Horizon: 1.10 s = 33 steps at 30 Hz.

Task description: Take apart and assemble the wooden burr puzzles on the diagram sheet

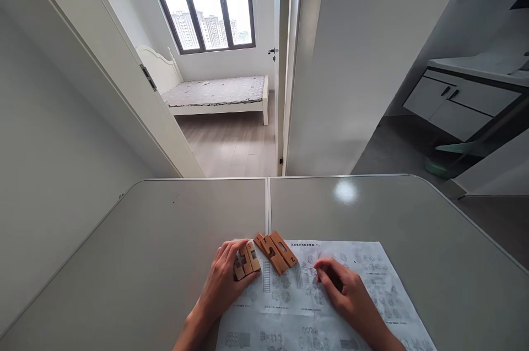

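Observation:
My left hand (225,274) curls around a cluster of light-brown notched wooden puzzle blocks (247,262), thumb along the near side and fingers over the far side. Just right of it, several darker wooden puzzle pieces (278,252) lie side by side at a slant, with cut-outs and small marks on them. Under all this spreads a printed instruction sheet (289,307) with small diagrams. My right hand (345,290) rests over the sheet's right part, fingers loosely curled in, and nothing shows in it. Part of the block cluster is hidden by my left hand.
The grey table (165,263) has a pale seam (268,213) down its middle and rounded far corners. Beyond its far edge, a doorway opens onto a bed (223,92) under a window. A white cabinet (458,97) stands far right.

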Tool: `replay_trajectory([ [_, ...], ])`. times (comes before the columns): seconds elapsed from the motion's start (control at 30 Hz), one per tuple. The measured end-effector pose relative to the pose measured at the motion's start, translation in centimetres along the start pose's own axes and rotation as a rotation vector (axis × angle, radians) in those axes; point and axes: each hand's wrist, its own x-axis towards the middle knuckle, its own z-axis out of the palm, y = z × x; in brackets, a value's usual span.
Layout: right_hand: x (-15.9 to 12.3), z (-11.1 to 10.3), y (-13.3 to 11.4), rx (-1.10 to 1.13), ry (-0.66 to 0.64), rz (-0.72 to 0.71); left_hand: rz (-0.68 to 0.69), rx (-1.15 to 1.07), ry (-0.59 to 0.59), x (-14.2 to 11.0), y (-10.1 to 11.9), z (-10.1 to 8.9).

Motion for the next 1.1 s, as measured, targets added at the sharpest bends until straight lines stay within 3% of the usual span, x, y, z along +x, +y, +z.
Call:
replay_trajectory([
  [0.67, 0.13, -0.1, 0.23, 0.028, -0.023, 0.034, -0.059, 0.109, 0.024, 0.44, 0.0, -0.17],
  [1.1, 0.1, 0.52, 0.5, 0.072, 0.036, 0.039, -0.067, 0.093, 0.006, 0.68, -0.12, -0.26],
])
